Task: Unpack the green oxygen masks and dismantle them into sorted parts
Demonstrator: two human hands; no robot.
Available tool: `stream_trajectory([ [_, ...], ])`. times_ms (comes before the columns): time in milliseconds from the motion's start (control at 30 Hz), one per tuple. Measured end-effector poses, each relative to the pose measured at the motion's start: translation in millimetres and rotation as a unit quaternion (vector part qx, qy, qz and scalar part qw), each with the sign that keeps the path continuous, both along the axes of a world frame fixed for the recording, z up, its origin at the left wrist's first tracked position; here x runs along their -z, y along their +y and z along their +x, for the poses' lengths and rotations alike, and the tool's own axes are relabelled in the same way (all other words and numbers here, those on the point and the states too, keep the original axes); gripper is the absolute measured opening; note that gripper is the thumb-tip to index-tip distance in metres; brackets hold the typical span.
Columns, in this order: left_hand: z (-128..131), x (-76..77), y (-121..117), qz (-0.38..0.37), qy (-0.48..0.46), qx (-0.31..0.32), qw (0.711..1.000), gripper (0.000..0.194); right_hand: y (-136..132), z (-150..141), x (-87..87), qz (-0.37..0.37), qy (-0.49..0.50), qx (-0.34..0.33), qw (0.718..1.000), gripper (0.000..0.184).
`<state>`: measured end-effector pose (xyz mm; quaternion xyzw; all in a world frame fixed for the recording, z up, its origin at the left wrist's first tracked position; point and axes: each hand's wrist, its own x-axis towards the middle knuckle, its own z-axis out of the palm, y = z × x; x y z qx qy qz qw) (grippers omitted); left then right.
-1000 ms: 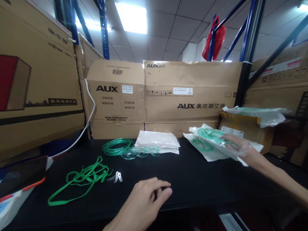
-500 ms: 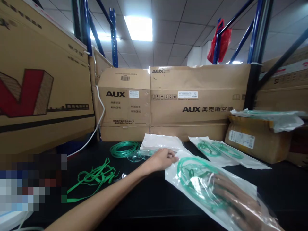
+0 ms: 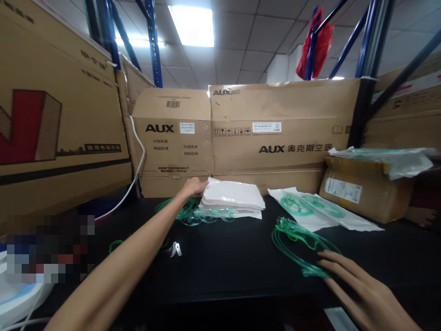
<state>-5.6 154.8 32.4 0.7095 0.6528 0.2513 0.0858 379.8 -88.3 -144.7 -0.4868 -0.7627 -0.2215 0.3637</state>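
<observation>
My left hand [image 3: 193,187] reaches far forward and rests its fingers on the left edge of a stack of white plastic bags [image 3: 234,198] at the back of the black table [image 3: 223,262]. My right hand [image 3: 358,287] lies flat near the front right, fingers spread on a loose coil of green tubing [image 3: 296,243] that is out of its bag. Clear mask parts [image 3: 206,216] and another green tubing coil [image 3: 172,208] lie in front of the stack. Two sealed bags with green tubing [image 3: 317,209] lie to the right.
Large AUX cardboard boxes [image 3: 241,133] wall the back of the table, with more boxes on the left. A smaller carton [image 3: 365,193] with bagged items on top stands at the right. A small metal clip [image 3: 176,248] and green straps [image 3: 115,246] lie near my left arm.
The bag my hands held is gone from the green tubing, which now lies bare under my right hand. My left hand moved back to the white bag stack.
</observation>
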Motion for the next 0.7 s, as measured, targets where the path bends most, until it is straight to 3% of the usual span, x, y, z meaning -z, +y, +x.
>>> stream_trajectory([
  [100, -1, 4.0, -13, 0.032, 0.039, -0.009, 0.999, 0.035, -8, -24, -13.4, 0.018, -0.032, -0.022, 0.999, 0.034],
  [167, 3, 4.6, -30, 0.060, 0.065, 0.018, 0.996, 0.034, -15, -46, -23.8, 0.022, -0.043, -0.045, 0.998, 0.037],
  [267, 18, 9.4, -72, 0.098, 0.090, 0.105, 0.986, 0.035, -26, -78, -38.2, -0.027, -0.037, -0.093, 0.995, 0.048],
  [367, 39, 27.2, -127, 0.122, 0.092, 0.212, 0.965, 0.034, -30, -96, -51.8, -0.049, -0.050, -0.165, 0.984, 0.042],
  [467, 64, 56.8, -177, 0.147, 0.097, 0.327, 0.929, 0.030, -17, -86, -63.7, -0.041, -0.026, -0.159, 0.986, 0.039],
  [533, 81, 77.4, -198, 0.144, 0.120, 0.353, 0.917, 0.031, 4, -68, -68.3, -0.022, 0.011, -0.137, 0.990, 0.037],
  [633, 99, 99.5, -209, 0.157, 0.144, 0.367, 0.905, 0.028, 44, -38, -68.1, -0.048, 0.014, -0.103, 0.993, 0.034],
  [700, 99, 105.4, -207, 0.159, 0.154, 0.379, 0.899, 0.022, 61, -27, -64.6, -0.060, 0.001, -0.096, 0.994, 0.034],
])
